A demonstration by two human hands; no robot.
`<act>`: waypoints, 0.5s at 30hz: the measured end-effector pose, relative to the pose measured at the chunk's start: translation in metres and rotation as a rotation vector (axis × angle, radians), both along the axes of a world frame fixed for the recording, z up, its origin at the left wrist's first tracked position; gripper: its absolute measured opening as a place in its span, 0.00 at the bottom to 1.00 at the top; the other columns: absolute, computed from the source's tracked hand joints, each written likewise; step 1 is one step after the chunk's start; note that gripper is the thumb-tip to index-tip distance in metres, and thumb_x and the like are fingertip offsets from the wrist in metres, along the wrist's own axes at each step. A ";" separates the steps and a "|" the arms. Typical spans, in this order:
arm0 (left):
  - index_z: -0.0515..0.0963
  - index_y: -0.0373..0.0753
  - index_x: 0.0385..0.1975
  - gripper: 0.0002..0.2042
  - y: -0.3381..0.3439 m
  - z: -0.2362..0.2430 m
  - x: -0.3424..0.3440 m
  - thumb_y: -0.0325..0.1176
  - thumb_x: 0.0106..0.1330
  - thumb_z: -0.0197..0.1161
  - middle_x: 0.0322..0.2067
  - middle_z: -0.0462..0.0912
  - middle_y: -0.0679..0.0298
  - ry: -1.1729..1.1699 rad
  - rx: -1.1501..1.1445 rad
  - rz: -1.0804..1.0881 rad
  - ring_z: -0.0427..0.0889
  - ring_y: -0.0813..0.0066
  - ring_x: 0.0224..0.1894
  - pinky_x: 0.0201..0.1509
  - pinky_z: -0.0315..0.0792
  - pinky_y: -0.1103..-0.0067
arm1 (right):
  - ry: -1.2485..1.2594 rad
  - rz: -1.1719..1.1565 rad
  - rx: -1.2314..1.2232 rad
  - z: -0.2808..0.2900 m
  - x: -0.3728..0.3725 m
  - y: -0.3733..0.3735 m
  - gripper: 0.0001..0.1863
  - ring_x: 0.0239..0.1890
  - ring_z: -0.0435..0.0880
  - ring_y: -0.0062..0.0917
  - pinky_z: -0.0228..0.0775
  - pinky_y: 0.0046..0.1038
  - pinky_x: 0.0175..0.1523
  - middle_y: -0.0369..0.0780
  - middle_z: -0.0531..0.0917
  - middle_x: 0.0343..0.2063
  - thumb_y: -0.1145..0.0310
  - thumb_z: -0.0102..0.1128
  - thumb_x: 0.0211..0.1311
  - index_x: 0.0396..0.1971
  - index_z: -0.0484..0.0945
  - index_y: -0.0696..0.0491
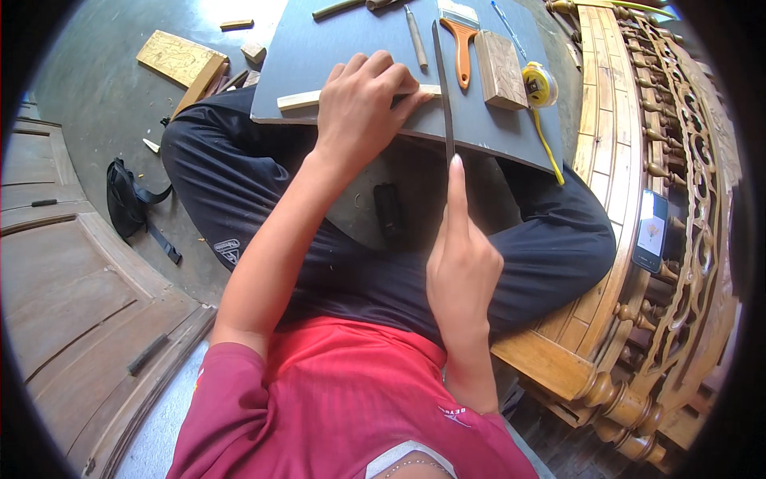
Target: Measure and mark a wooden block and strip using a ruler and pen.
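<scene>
My left hand [363,100] is closed over a thin pale wooden stick [297,100] and presses it down on the grey board [287,48] before me. The stick lies crosswise, its right end [429,90] showing past my fingers. My right hand [463,259] grips a long, narrow, dark metal blade [446,96], with the index finger stretched along it. This blade points away from me and crosses at the stick's right end. Whether it is a file or a saw blade, I cannot tell; its handle is hidden in my hand.
On the board lie an orange-handled paintbrush [462,56], a wooden block [501,70], a yellow tape measure [540,85], a pen [507,28] and a slim pointed tool [416,38]. Wood pieces [179,57] and a black bag [128,195] are left; a phone [651,230] rests right.
</scene>
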State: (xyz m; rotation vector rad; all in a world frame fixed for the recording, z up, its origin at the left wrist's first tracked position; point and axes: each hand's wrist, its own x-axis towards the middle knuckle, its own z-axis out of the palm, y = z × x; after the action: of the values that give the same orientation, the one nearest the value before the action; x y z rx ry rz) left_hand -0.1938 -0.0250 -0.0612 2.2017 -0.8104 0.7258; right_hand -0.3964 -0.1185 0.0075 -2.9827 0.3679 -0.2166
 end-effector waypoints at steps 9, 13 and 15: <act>0.88 0.46 0.31 0.15 0.000 0.000 -0.003 0.52 0.64 0.77 0.32 0.83 0.71 -0.030 0.030 0.030 0.82 0.70 0.39 0.45 0.74 0.71 | -0.342 -0.006 0.277 0.003 -0.008 -0.016 0.28 0.24 0.82 0.45 0.72 0.41 0.32 0.51 0.84 0.28 0.78 0.55 0.78 0.76 0.67 0.59; 0.88 0.46 0.31 0.15 0.001 -0.001 -0.004 0.52 0.64 0.77 0.33 0.83 0.71 -0.032 0.026 0.041 0.82 0.70 0.38 0.45 0.74 0.71 | -0.383 0.065 0.213 -0.010 -0.006 -0.022 0.29 0.25 0.84 0.42 0.74 0.41 0.32 0.48 0.85 0.27 0.78 0.59 0.75 0.74 0.68 0.60; 0.88 0.46 0.31 0.15 0.001 -0.002 -0.004 0.52 0.64 0.77 0.33 0.83 0.71 -0.030 0.036 0.050 0.82 0.70 0.39 0.45 0.74 0.71 | -0.185 0.042 0.137 -0.016 -0.006 -0.020 0.29 0.27 0.86 0.43 0.74 0.42 0.34 0.48 0.86 0.27 0.77 0.59 0.75 0.74 0.69 0.58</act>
State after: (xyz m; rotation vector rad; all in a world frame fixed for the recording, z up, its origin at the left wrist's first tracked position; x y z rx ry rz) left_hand -0.1980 -0.0236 -0.0633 2.2552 -0.7913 0.7761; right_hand -0.4029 -0.1383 -0.0081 -2.8039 0.2864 -0.4411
